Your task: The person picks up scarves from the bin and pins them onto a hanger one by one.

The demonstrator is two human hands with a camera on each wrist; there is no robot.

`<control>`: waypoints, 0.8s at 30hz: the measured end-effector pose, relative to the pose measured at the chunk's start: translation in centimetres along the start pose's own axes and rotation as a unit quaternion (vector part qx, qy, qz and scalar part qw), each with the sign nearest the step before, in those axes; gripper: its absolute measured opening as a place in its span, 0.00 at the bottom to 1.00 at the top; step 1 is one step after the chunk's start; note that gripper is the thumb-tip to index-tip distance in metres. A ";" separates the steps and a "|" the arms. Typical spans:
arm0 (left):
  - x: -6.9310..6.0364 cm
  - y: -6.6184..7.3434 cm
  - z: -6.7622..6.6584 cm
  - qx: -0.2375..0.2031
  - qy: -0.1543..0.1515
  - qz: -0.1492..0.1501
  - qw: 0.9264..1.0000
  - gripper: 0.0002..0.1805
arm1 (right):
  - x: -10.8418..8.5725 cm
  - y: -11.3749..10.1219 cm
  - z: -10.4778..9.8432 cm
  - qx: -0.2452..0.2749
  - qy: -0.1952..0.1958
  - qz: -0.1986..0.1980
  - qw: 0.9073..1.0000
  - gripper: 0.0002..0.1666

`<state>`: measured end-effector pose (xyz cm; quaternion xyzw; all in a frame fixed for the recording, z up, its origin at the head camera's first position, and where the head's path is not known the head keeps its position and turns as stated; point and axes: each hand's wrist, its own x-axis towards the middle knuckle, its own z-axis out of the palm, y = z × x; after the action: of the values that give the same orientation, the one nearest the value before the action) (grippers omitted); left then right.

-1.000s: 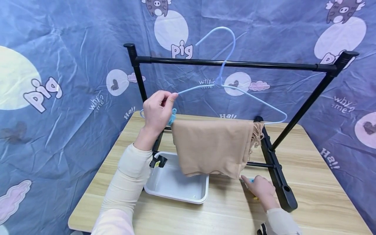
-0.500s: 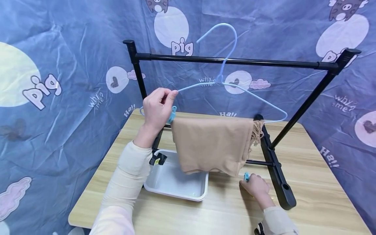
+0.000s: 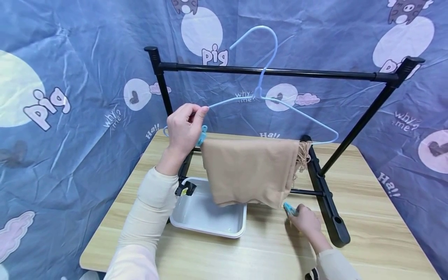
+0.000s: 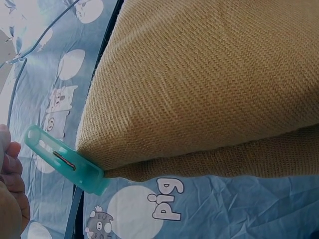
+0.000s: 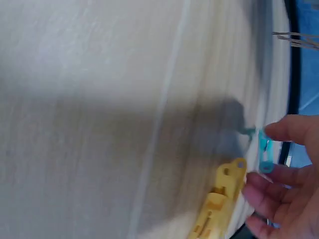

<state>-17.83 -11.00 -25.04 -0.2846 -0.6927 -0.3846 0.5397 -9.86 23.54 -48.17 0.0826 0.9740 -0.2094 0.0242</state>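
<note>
In the head view a light blue hanger [image 3: 258, 92] hooks over the black rack's top bar. A folded beige fringed cloth [image 3: 250, 171] drapes over its lower bar. My left hand [image 3: 183, 128] pinches the hanger's left arm between thumb and fingers. Just below that hand, a teal clothespin [image 4: 65, 159] clamps the cloth's left edge. Lower right, my right hand [image 3: 306, 221] holds another teal clothespin [image 5: 265, 152] between thumb and index finger, close to the tabletop. A yellow clothespin [image 5: 217, 204] lies beneath the hand, mostly hidden in the head view.
The black rack [image 3: 315, 73] stands on the wooden table [image 3: 266, 252], its right foot beside my right hand. Under the cloth's left part sits a white plastic tray [image 3: 206, 214] with a black object [image 3: 186, 188] at its back left corner. Patterned blue fabric surrounds the table.
My right hand has taken hold of the teal clothespin, which now tips leftward in its fingers. My left hand keeps its pinch on the hanger; the cloth stays put.
</note>
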 end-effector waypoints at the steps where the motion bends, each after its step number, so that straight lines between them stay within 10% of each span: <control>1: 0.0 0.0 0.0 0.000 0.001 -0.002 1.000 0.10 | -0.1 -0.1 -0.2 0.023 0.016 -0.007 1.000 0.15; 8: 0.0 0.1 -0.1 0.000 0.007 -0.008 1.000 0.09 | -0.2 -0.6 -3.2 0.165 0.130 -0.032 0.977 0.16; 11: 0.0 0.0 -0.2 0.001 0.006 -0.009 1.000 0.09 | 2.6 3.1 -2.1 0.265 0.172 -0.047 0.948 0.18; 15: 0.0 0.0 -0.2 0.001 0.006 -0.010 1.000 0.09 | 7.4 9.8 -0.3 0.410 0.228 -0.108 0.877 0.21; 18: 0.0 -0.1 -0.3 0.000 0.004 -0.011 1.000 0.09 | 7.6 10.0 -3.0 0.514 0.230 -0.149 0.813 0.23; 22: 0.0 0.0 -0.4 0.000 -0.003 -0.015 1.000 0.09 | 2.8 3.2 -10.2 0.546 0.250 -0.200 0.774 0.20; 24: 0.0 0.0 -0.4 0.002 -0.006 -0.015 1.000 0.09 | -0.1 -1.1 -13.7 0.497 0.282 -0.230 0.788 0.17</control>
<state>-17.61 -11.33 -24.95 -0.2756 -0.7009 -0.3898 0.5299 -10.17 28.20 -35.23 -0.0877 0.6887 -0.6317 -0.3450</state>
